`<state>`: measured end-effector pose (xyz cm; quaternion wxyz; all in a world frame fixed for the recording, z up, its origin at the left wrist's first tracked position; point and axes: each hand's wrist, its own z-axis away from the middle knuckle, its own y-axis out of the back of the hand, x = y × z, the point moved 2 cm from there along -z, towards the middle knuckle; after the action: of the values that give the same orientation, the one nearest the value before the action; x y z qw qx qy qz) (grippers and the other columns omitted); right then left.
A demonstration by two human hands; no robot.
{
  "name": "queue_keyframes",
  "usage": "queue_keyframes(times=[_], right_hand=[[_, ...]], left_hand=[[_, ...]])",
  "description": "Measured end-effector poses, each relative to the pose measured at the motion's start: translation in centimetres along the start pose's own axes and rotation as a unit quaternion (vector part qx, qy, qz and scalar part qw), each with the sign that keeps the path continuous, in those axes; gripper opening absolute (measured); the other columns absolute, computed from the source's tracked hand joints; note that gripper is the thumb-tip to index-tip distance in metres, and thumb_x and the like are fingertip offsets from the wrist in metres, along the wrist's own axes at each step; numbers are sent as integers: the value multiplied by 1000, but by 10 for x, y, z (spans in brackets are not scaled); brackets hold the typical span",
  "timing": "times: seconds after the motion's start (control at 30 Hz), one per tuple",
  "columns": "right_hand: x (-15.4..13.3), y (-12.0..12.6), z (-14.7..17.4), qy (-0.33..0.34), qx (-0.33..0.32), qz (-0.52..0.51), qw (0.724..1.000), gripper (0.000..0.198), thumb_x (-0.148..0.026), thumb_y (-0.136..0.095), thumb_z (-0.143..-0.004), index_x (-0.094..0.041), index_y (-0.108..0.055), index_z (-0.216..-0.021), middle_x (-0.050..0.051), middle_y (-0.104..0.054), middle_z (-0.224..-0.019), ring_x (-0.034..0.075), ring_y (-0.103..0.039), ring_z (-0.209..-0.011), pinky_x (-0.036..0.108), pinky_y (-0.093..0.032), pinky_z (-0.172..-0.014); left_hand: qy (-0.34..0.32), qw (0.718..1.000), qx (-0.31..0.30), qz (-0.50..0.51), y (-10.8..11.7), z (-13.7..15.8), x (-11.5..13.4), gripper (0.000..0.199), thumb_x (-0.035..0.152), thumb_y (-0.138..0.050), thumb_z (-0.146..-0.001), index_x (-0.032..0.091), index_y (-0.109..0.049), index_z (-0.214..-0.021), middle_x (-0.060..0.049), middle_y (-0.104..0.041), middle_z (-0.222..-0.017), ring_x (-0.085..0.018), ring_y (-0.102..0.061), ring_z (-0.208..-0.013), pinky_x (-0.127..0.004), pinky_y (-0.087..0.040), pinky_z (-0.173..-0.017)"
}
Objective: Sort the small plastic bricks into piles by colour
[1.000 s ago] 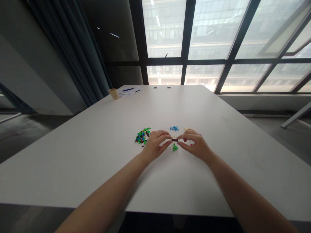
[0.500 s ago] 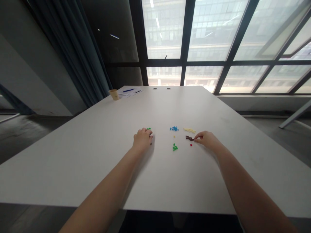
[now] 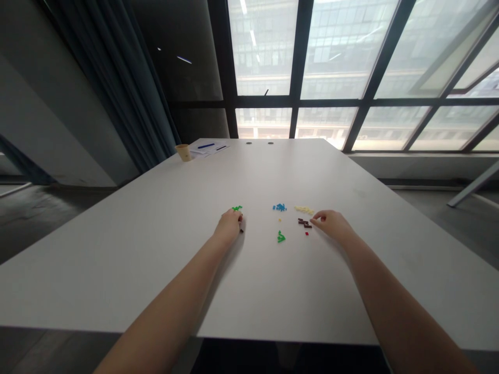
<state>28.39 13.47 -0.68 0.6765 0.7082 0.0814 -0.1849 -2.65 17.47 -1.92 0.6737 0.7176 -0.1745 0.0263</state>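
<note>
My left hand (image 3: 228, 224) rests on the table with its fingers curled together; a small dark brown brick seems to show at the fingertips. A dark piece (image 3: 241, 230) lies right beside that hand, and green pieces (image 3: 237, 208) lie just beyond its knuckles. My right hand (image 3: 329, 222) has thumb and forefinger bent towards each other at the right edge of a group of brown bricks (image 3: 305, 223). Whether anything is between those fingertips is too small to tell. Close to it lie a red piece (image 3: 306, 234) and a row of pale yellow pieces (image 3: 304, 210).
Between the hands lie a blue pile (image 3: 279, 207), one yellow piece (image 3: 279, 220) and a green cluster (image 3: 281, 237). At the far left of the white table (image 3: 156, 270) stand a paper cup (image 3: 183, 152) and papers (image 3: 210, 150) with a blue pen (image 3: 206, 146).
My left hand has drawn slightly back and its fingers have curled in, baring more of the green pieces. The right fingertips have lifted off the brown bricks, which have shifted slightly.
</note>
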Motion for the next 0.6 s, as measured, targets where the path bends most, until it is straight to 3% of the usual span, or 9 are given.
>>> queue_keyframes(times=[0.6], right_hand=[[-6, 3, 3, 1, 27, -26, 999, 29, -42, -48, -72, -22, -68, -77, 4, -65, -75, 15, -55, -65, 24, -36, -57]], left_hand=[[-16, 999, 29, 5, -2, -4, -1, 19, 11, -41, -76, 14, -60, -72, -9, -57, -85, -17, -53, -79, -27, -40, -72]])
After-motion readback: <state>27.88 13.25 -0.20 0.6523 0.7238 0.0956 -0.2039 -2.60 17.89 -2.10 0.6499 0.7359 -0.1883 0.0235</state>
